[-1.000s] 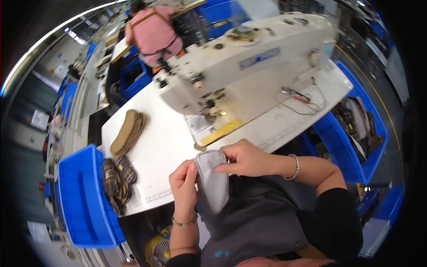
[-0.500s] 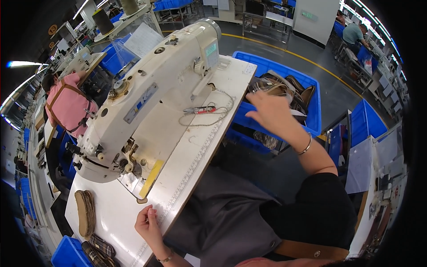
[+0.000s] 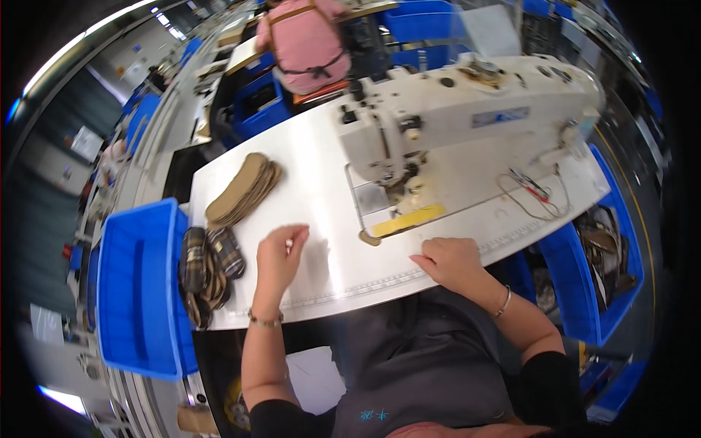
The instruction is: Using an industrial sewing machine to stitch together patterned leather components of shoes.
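Right hand [image 3: 454, 261] is back from the blue bin [image 3: 584, 292] on the right where it was reaching half a second ago, and the view has swung square onto the white table [image 3: 321, 219] again. That hand now lies knuckles-up on the table's near edge, fingers curled under, just in front of a small tan piece [image 3: 368, 238] at the end of the yellow guide strip [image 3: 409, 219]; whether it pinches anything cannot be told. A bracelet sits on its wrist.

Left hand [image 3: 279, 257] is planted on the tabletop further left, fingers loosely bent, with something small and white showing between the fingertips, too small to name. A beaded bracelet rings that wrist.

Just left of it, at the table's corner, a heap of plaid shoe pieces [image 3: 208, 270] spills against the big blue crate [image 3: 135, 292]. A little farther up, a fanned stack of tan insoles [image 3: 241, 190] lies on the table, well apart from both hands.

Beyond the yellow strip stands the cream sewing machine [image 3: 467, 117], its needle head over the metal plate, a thin wire and red-handled tool [image 3: 537, 188] trailing to its right. The bin at right holds dark shoe uppers [image 3: 606, 248].

Far side of the table, a person in a pink top [image 3: 307, 40] sits with their back turned among more blue crates.
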Tool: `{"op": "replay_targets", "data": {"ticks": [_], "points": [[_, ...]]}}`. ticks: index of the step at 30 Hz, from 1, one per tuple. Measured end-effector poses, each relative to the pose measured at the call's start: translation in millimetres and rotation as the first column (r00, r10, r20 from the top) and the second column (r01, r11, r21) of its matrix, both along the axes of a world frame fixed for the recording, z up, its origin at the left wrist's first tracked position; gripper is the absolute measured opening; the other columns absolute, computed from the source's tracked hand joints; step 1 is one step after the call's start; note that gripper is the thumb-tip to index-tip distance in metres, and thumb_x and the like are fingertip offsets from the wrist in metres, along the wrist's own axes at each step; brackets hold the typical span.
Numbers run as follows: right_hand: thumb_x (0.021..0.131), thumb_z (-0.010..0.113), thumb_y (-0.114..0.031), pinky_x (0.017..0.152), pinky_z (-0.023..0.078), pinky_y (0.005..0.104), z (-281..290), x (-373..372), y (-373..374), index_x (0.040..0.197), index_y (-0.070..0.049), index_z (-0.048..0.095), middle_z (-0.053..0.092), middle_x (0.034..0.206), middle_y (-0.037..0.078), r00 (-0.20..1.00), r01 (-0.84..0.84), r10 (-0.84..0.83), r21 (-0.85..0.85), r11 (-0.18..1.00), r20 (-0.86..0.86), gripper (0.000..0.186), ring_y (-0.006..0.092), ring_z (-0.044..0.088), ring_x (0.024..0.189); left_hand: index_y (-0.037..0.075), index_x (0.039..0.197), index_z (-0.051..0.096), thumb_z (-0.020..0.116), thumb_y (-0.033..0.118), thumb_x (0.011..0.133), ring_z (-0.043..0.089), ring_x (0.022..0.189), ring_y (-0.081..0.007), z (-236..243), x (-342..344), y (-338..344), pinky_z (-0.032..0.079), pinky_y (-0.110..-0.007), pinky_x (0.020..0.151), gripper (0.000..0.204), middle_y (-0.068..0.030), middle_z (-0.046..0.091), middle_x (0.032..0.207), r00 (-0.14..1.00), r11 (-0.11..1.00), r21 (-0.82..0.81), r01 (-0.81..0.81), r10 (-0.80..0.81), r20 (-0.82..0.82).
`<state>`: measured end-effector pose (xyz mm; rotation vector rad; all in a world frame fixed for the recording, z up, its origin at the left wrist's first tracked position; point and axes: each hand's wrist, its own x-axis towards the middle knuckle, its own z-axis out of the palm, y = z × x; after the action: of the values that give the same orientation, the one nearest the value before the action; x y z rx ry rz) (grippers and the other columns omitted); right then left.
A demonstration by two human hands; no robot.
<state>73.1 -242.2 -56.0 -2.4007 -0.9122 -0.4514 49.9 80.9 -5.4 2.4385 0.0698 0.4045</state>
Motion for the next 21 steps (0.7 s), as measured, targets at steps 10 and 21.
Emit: {"op": "replay_targets", "data": {"ticks": [10,21], "points": [[0.084,0.072,-0.024,0.049,0.043,0.0396,0,-1,9,0.067,-0.010,0.052,0.055,0.061,0.006,0.996,-0.038,0.040,0.026,0.999,-0.079,0.029,0.0275,0.057,0.055,0.007,0.102,0.073,0.068,0.018,0.090,0.063,0.099,-0.0359,-17,94,152,0.051,-0.046,0.085,0.017,-0.0151,0.069,0.101,0.891,0.760,0.480,-0.437,0.437,0.119],[0.083,0.073,-0.021,0.048,0.043,0.0382,2,-4,8,0.066,-0.010,0.050,0.053,0.060,0.005,0.999,-0.036,0.036,0.048,0.998,-0.014,0.030,0.0264,0.056,0.053,0.004,0.086,0.063,0.070,0.012,0.085,0.060,0.092,-0.0365,-13,69,90,0.050,-0.047,0.078,0.011,-0.0140,0.063,0.093,0.964,0.869,0.434,-0.236,0.154,0.217]]}}
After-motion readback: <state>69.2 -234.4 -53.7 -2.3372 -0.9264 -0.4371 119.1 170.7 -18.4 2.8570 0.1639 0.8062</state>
